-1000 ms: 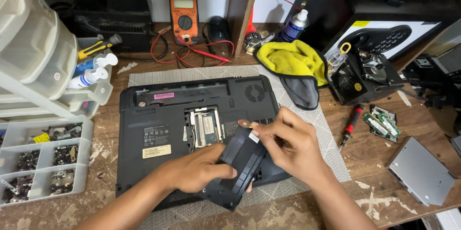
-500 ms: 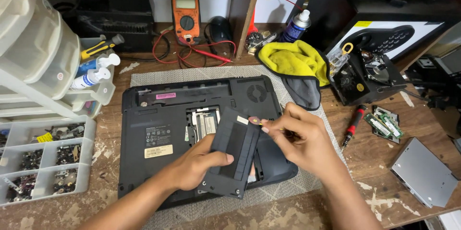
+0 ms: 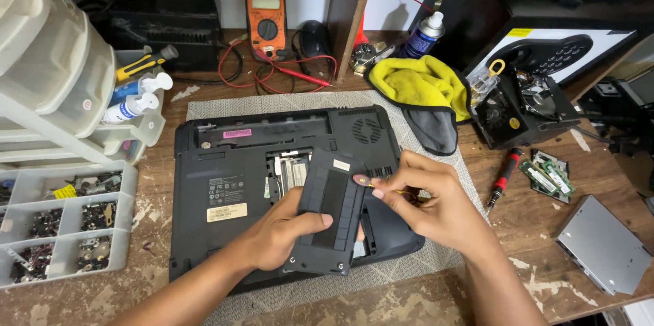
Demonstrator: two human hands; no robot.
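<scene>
Left hand (image 3: pixel 286 230) grips the black access cover (image 3: pixel 332 213), held tilted over the open bay of the upturned laptop (image 3: pixel 225 162). Right hand (image 3: pixel 429 207) pinches its top corner, possibly a small pick there. Align tabs first, press evenly, don't force

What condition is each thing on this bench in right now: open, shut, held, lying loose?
Laptop: upside down on the mat, bay open.
Cover panel: off, held above the bay.
Left hand: gripping the panel.
Right hand: pinching its top corner.
Screwdriver: lying loose.
Multimeter: propped up, screen blank.
</scene>
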